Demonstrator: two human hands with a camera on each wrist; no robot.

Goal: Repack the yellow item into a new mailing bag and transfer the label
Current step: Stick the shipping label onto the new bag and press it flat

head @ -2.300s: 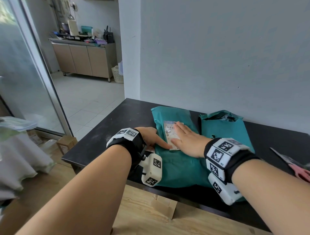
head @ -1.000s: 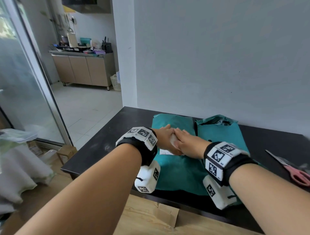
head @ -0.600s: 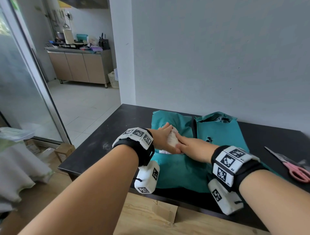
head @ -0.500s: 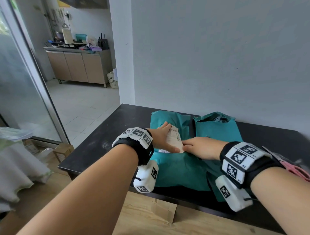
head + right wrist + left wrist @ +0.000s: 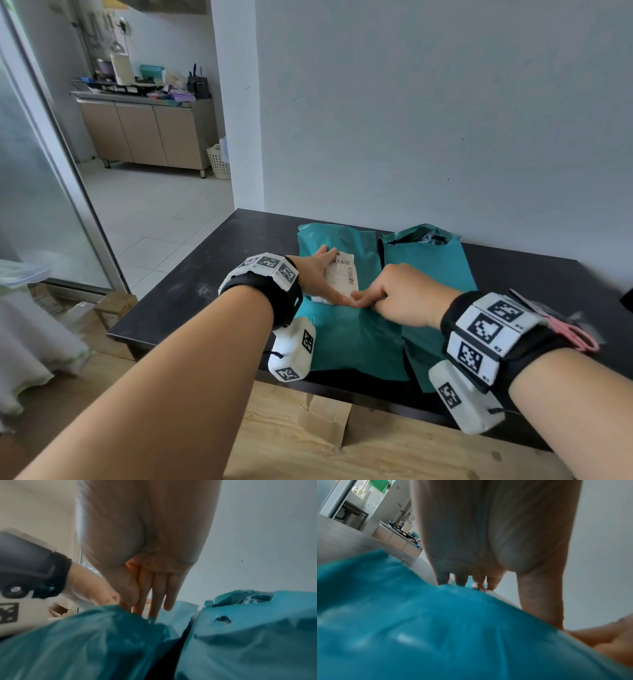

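While a white printed paper label [image 5: 342, 279] is lying on a teal plastic mailing bag [image 5: 346, 329] on the black table [image 5: 191, 274], it is being pressed down by the left hand [image 5: 317, 277], whose fingers are being kept straight and flat along the label's left edge, with the thumb stretched toward its near corner; the label's long axis is running away from the person toward the grey wall [image 5: 445, 120], with its barcode strip along the right side and its near short end hidden behind the two hands; the right hand [image 5: 402, 296] is being held at that near corner with its fingers extended downward and close together onto the bag, thumb beside them, and whether the corner is being pinched or only pressed cannot be told from any view; the bag beneath the label is lying with its long axis parallel to the label's, one end toward the wall and the other reaching the table's near edge; a second teal plastic bag with a torn, crumpled open mouth [image 5: 428, 260] is lying just beside it on the right, parallel, its ragged mouth pointing toward the wall; the yellow item cannot be seen in any view; pink-handled scissors [image 5: 565, 329] are lying on the table farther right, partly hidden behind the right wrist band.
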